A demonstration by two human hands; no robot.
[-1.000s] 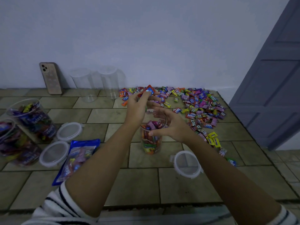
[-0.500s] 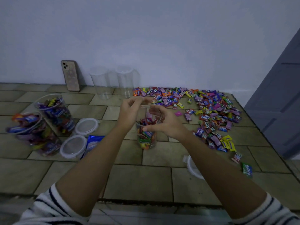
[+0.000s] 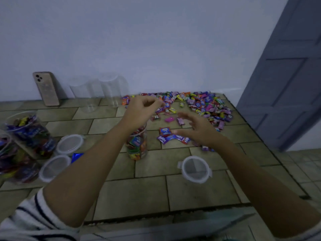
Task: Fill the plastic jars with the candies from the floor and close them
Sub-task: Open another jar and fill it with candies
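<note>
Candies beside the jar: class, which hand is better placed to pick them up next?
Right. The right hand hovers open beside the candies; the left hand is above the jar, farther off.

Clear jar [image 3: 137, 147], upright, open, nearly full, colourful wrapped candies [image 3: 205, 103] strewn near wall, round lid [image 3: 184, 164] lying flat nearby

A single wide-angle camera, worn on the person's head, is looking forward and down onto a tiled floor [image 3: 156, 193]. It is sitting close: both forearms are entering from the bottom corners, with the left hand [image 3: 140, 110] and right hand [image 3: 199, 129] reaching mid-floor. A wall [image 3: 156, 40] is rising from the floor's far edge and filling the upper half. A door [image 3: 286, 84] is bounding the right side.
</note>
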